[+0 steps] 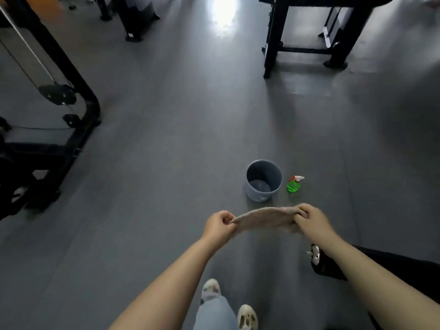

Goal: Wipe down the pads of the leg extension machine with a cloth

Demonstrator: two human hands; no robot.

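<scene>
I have the cloth [264, 219] stretched in the air between my left hand [217, 226] and right hand [309, 220], fingers pinched on each end, and if either pinch slips it drops by the bucket [263, 179] and spray bottle [294, 184], picking up floor [166, 151] grit.

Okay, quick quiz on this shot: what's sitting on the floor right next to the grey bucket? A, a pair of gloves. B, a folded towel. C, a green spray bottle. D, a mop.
C: a green spray bottle with a red and white trigger head stands on the floor just right of the grey bucket, ahead of the cloth stretched between both hands.
</scene>
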